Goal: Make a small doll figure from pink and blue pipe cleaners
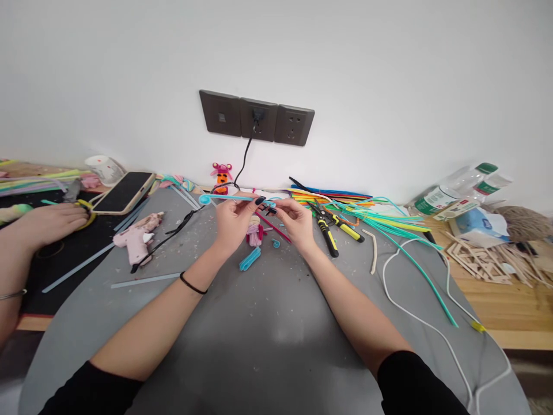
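Note:
My left hand [237, 218] pinches a light blue pipe cleaner [224, 197] between thumb and fingers. Its left end is rolled into a flat coil. My right hand [297, 221] grips the same pipe cleaner near its other end, which also looks curled, though fingertips partly cover it. Below the hands lie a folded blue pipe cleaner bundle [250, 259], a small blue coil [276, 244] and a pink bundled piece [254, 231]. Right of my right hand rest pliers with yellow and black handles [327, 235].
A pink glue gun [137, 239] with a black cord lies left, beside glue sticks and a phone [124, 192]. Many coloured pipe cleaners [389, 221], a white cable [401, 311], bottles [440, 199] and wooden pieces [473, 260] are to the right. Another person's hand [60, 223] is at far left.

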